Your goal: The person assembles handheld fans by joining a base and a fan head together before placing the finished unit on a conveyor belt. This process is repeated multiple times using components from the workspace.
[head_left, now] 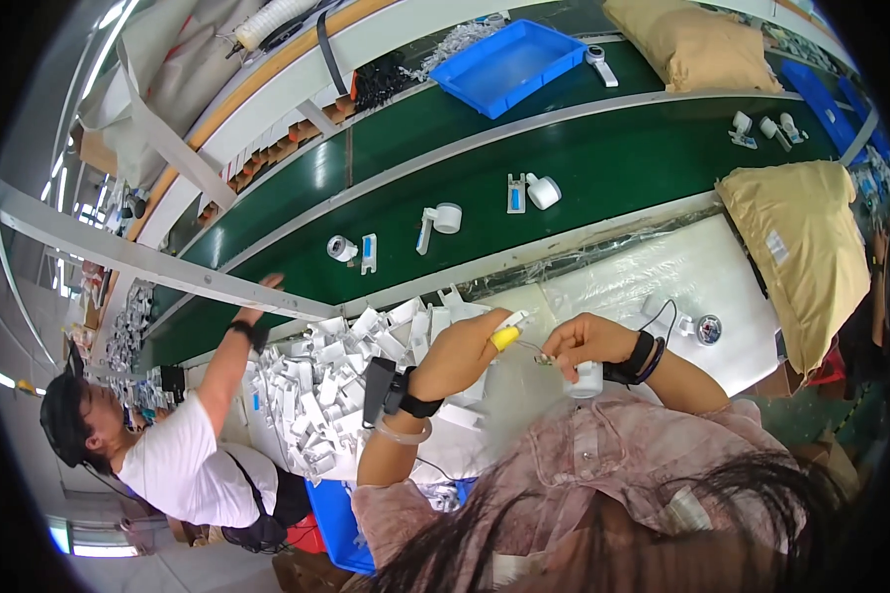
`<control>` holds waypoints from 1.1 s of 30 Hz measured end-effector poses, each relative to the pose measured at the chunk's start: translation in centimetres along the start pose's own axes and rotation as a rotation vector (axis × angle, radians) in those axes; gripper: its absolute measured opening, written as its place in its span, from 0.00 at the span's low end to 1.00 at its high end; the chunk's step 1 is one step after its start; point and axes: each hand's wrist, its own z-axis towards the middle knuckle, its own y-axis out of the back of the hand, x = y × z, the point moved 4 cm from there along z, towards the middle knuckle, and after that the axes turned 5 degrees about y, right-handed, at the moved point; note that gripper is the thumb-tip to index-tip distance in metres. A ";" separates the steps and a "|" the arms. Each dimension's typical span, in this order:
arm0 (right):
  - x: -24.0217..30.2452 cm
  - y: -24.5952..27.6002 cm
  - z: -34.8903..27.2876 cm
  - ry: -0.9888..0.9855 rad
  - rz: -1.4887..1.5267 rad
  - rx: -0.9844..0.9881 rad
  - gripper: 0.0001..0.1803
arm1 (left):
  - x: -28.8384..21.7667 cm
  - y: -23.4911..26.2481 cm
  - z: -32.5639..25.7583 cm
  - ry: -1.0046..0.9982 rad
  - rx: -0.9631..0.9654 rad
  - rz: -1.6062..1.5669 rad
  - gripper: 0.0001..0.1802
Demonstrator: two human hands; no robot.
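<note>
Cylinder point(585, 381), white, short, smooth-sided, located beneath the right hand point(600, 338), just above the pink patterned shirt point(583, 445); gripped or merely touched, impossible to tell. Wire point(531, 346), thin, spanning the gap between both hands. Small metallic-looking piece point(544, 360), beside the right fingertips, too small for detail. White piece point(513, 320), narrow, at the fingertips of the left hand point(457, 354); yellow piece point(505, 338), bright, rounded, directly against it, part of a tool or a thumb covering, not discernible. Left hand: back upward, fingers together, clamped on the white piece, pointing right; forearm rising steeply from the lower edge, with black wristband, dark block-shaped device point(378, 389) and clear bracelet point(403, 435). Right hand: fingers bent, tips pinched around the small metallic-looking piece, pointing left; forearm slanting in from the lower right, black band point(642, 354) at the wrist. Both held close together before the torso, near the white counter point(628, 262). To their left, heap of white plastic parts point(336, 390); to their right, round dark-faced unit point(708, 330), lying near a black cable point(673, 314). Beyond, green belt point(307, 232), carrying white parts in spaced groups.
</note>
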 end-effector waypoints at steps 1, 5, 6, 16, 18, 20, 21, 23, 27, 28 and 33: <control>-0.2 -0.2 -0.2 0.012 -0.056 0.002 0.06 | -0.1 -0.3 -0.1 -0.082 -0.128 0.144 0.19; 0.4 -0.7 -0.9 0.140 -0.358 -0.235 0.05 | 0.8 -2.4 -0.2 0.165 -0.149 -0.398 0.14; 1.1 -0.7 -1.3 0.301 -0.622 -0.381 0.05 | 1.5 -3.6 -0.2 0.200 -0.224 -0.574 0.11; 3.2 -2.0 -1.9 0.737 -1.078 -0.644 0.08 | 1.9 -8.7 0.6 0.198 -0.362 -1.055 0.10; 3.2 -2.1 -2.0 0.768 -1.139 -0.619 0.08 | 1.2 -8.8 0.3 0.209 -0.377 -1.101 0.12; 3.3 -2.7 -2.0 0.851 -1.189 -0.510 0.09 | 0.6 -8.6 0.1 0.169 -0.385 -1.118 0.14; 3.3 -2.7 -2.0 0.847 -1.189 -0.512 0.09 | 0.4 -8.6 0.0 0.172 -0.382 -1.120 0.14; 3.4 -2.9 -2.1 0.919 -1.198 -0.523 0.10 | -0.1 -8.6 -0.2 0.109 -0.378 -1.083 0.17; 3.4 -3.1 -2.4 0.918 -1.187 -0.543 0.10 | -0.7 -9.3 -0.8 0.101 -0.321 -1.089 0.23; 3.3 -3.0 -2.4 0.915 -1.164 -0.547 0.10 | -1.0 -9.2 -0.8 0.094 -0.331 -1.075 0.23; 3.6 -3.3 -2.6 0.938 -1.160 -0.535 0.12 | -1.6 -9.7 -0.8 0.061 -0.339 -1.103 0.23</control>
